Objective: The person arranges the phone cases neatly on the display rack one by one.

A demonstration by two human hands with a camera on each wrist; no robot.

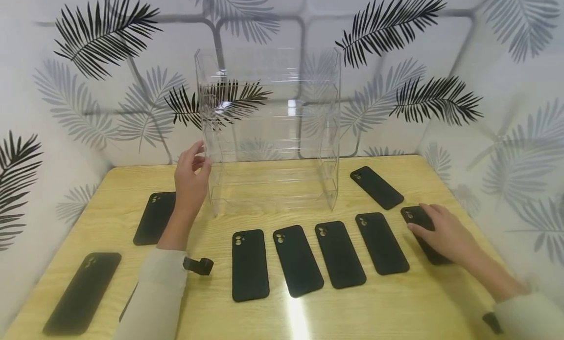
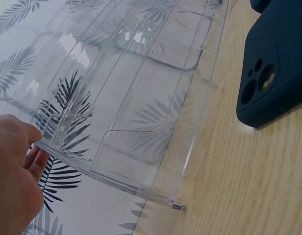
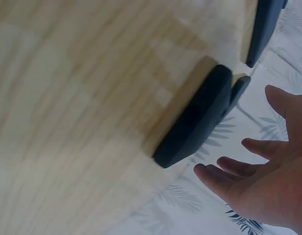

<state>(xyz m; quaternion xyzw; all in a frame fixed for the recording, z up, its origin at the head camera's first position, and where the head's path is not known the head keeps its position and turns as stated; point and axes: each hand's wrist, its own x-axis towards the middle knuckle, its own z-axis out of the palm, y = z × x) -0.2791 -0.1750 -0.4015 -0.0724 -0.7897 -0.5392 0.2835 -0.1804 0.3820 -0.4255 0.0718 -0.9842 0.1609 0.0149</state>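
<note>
As fingers (image 2: 37, 164) pinch clear rack (image 1: 270, 129), matte cases (image 1: 341, 255)

The worktop (image 1: 335, 313) is yellowish wood with visible grain. Near its back edge stands a clear tiered rack (image 1: 270, 117). Black phone cases (image 1: 250, 271) lie around that rack: at least two to its left, four in a slanted row in front of it and stretching past its right side, and two farther to its right.
</note>
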